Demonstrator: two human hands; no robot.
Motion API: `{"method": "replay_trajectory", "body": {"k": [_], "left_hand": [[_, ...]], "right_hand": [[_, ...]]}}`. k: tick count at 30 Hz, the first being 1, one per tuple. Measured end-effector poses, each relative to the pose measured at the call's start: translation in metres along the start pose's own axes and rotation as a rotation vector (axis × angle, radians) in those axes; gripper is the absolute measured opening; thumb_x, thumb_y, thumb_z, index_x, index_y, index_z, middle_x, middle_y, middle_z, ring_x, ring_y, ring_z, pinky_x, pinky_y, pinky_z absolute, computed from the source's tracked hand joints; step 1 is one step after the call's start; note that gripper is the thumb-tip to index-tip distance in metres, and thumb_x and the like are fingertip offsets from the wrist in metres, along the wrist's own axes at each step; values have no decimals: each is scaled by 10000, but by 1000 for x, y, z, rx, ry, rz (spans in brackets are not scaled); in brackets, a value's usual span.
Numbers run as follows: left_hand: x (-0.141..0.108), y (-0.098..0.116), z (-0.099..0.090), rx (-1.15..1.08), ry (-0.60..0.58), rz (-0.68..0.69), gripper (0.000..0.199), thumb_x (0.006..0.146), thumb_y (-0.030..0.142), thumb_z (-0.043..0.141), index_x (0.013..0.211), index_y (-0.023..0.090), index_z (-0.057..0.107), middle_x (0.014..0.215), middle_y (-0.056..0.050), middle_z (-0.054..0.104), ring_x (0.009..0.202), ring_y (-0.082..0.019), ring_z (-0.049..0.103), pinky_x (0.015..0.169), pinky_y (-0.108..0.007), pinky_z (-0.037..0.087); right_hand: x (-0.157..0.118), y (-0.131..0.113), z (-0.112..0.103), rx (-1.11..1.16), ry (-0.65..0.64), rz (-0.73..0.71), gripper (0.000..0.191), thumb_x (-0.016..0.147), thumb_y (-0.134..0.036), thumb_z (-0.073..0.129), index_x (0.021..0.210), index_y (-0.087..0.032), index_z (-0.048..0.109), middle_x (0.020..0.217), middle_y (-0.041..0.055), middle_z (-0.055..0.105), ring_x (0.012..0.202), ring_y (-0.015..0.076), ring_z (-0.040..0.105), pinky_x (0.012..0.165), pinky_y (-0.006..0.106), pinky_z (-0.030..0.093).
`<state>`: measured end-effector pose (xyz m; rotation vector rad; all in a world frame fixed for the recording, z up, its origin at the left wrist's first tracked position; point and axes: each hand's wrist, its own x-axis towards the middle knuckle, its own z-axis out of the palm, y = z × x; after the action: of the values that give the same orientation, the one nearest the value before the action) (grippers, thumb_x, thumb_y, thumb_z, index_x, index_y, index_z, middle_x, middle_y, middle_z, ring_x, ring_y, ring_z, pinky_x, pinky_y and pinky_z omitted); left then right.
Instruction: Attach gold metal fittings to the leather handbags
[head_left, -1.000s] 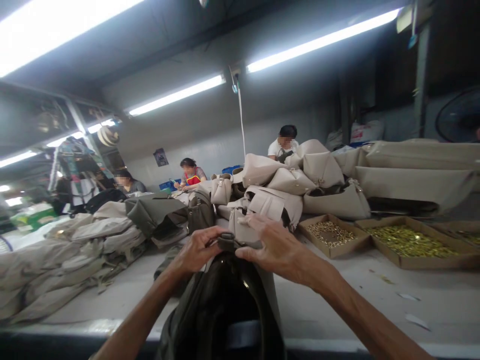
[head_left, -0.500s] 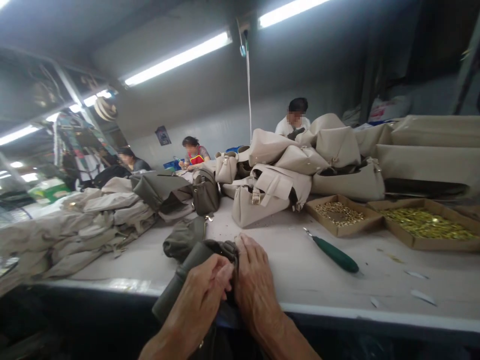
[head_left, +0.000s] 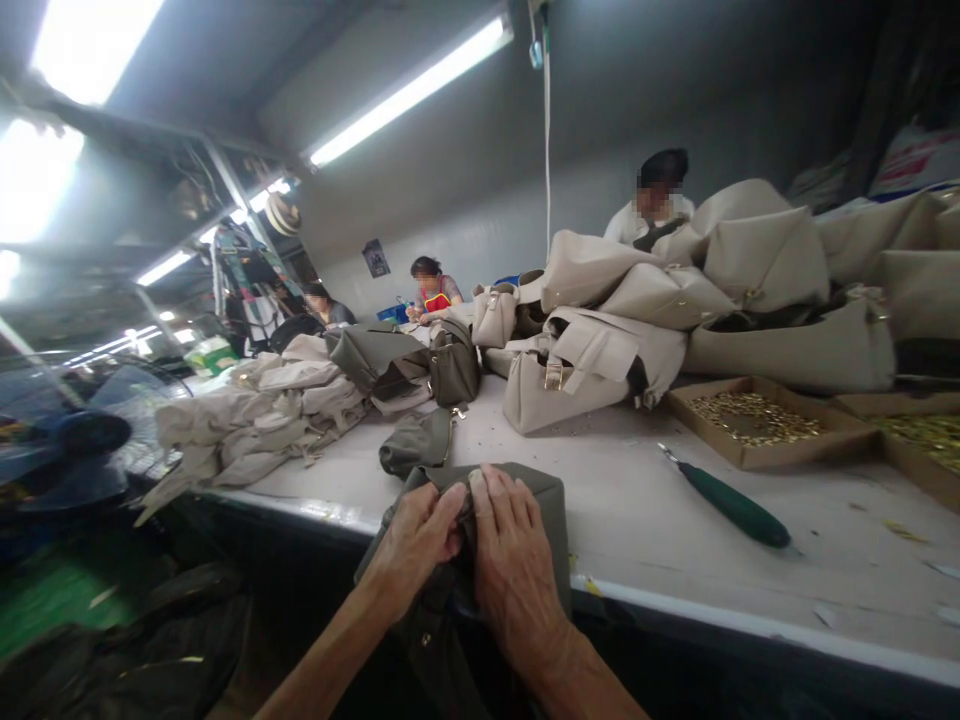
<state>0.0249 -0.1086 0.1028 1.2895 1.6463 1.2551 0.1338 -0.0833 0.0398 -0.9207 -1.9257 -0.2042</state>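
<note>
At the table's front edge, a dark olive handbag (head_left: 551, 510) lies partly on the table and hangs partly over the edge. My left hand (head_left: 409, 540) is closed on its left side, thumb and fingers pinching the material. Over the bag's top curls my right hand (head_left: 516, 540), its fingers bent along the rim near the left thumb. What lies between the fingertips is hidden. Just beyond the bag rests a small olive pouch (head_left: 415, 445) with a metal zip pull. To the right is an awl-like tool (head_left: 739, 508) with a dark green handle and thin metal tip.
Beige bags (head_left: 585, 385) are heaped across the back. A cardboard tray (head_left: 750, 455) of small gold metal pieces stands right, beside a second tray (head_left: 922, 440). Beige bags (head_left: 255, 425) pile at left, near a fan (head_left: 94, 435). Several people sit beyond the table.
The view has swung left, bringing the fan into sight. The olive bag has been turned, so a broad panel now shows beyond my right hand. Both hands keep hold of it.
</note>
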Motion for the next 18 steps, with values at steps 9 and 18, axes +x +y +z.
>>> {"method": "replay_trajectory", "body": {"k": [9,18], "left_hand": [[-4,0,24,-171,133,45,363,733,498,636,636,175,502,645,35,447,600,-105,452,520,-191,406],[16,10,33,-356,117,-135,384,657,457,698,926,192,632,1189,-96,543,1023,-240,565,739,-284,522]], "right_hand": [[-1,21,-17,257,-16,125,559,804,-314,582,1275,-30,480,1241,202,559,1171,306,485,997,500,414],[8,32,-22,356,-48,325,614,845,-487,555,1264,-40,518,1236,202,570,1171,307,498,1012,473,394]]}}
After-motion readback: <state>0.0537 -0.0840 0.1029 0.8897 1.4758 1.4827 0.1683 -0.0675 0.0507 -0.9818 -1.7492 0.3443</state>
